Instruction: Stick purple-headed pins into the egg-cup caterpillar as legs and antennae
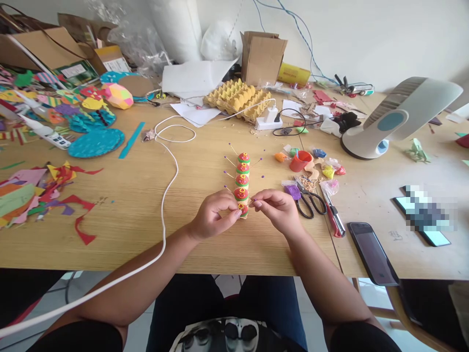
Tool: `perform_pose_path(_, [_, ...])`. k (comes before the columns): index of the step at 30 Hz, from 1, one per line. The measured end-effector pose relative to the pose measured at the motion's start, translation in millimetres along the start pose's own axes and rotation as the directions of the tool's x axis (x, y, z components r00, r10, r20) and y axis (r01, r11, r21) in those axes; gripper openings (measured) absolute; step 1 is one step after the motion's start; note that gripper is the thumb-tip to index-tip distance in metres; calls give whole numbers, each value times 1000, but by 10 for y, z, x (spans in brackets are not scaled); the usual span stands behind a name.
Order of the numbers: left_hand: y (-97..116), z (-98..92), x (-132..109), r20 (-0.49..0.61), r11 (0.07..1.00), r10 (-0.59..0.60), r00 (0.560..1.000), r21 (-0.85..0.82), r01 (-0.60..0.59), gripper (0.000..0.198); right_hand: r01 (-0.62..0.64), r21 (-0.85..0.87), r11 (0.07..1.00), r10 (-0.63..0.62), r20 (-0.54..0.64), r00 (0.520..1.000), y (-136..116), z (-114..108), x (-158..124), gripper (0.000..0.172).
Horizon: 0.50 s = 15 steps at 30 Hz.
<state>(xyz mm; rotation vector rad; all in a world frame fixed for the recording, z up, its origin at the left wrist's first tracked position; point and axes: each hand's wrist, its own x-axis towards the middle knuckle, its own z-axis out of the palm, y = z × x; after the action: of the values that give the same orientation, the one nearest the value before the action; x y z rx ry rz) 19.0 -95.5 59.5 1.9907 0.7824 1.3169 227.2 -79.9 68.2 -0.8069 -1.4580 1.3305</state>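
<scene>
A narrow row of several rounded segments [242, 181], red on top with yellow rings and green edges, lies lengthwise on the table. Thin sticks with purple tips [230, 174] jut out along its left side, and similar ones show on the right. With thumb and index finger, my left hand [214, 215] grips the near end of this segmented craft. My right hand [278, 209] is at its right side, thumb and forefinger pinched on a thin stick with a purple tip, mostly hidden by the fingers.
To the right are black-handled scissors [311, 198], a red utility knife [334, 217], bagged coloured clay [329, 171], a red cup [301, 160] and a phone [373, 254]. A white cable [172, 183] crosses on the left. Egg trays [238, 98], a power strip [269, 121] and a fan [395, 117] stand farther back.
</scene>
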Motion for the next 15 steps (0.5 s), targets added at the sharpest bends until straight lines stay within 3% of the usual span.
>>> perform_pose_path(8, [-9,-3,1,6,1000,14,1000,8,-14,19,-74,77,994,67,91,994,-56,-35,14,21])
perform_pose_path(15, [-35,3,10,-13,993,81,997,85,-80,15,-153,93,984,149,51,987,-43,-33,26,29])
